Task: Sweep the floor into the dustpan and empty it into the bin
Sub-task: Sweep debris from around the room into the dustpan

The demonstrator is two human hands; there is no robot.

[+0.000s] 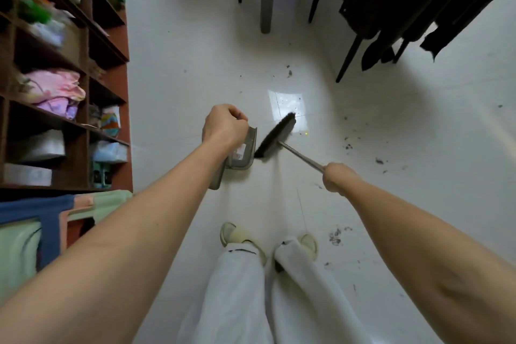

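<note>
- Head view: our left hand [223, 126] grips the grey plastic dustpan's [243, 151] handle; our right hand [336, 177] grips the black-bristled, metal-handled broom [276, 135], bristles beside the pan's mouth.
- Dark scattered debris [335, 239] lies well apart on the white tile floor [418, 176]; we should keep the lip flat and sweep short strokes.

dustpan [242, 151] sticker: pale label w/ reddish patch on inside wall, print too small/blurred, unreadable
shelf unit [107, 45] goods: bags & packs, no legible txt
patterned pack [110, 119] on shelf: coloured graphics only, no words readable
white floor [195, 70]: no marks or signs
readable txt overall: none
</note>
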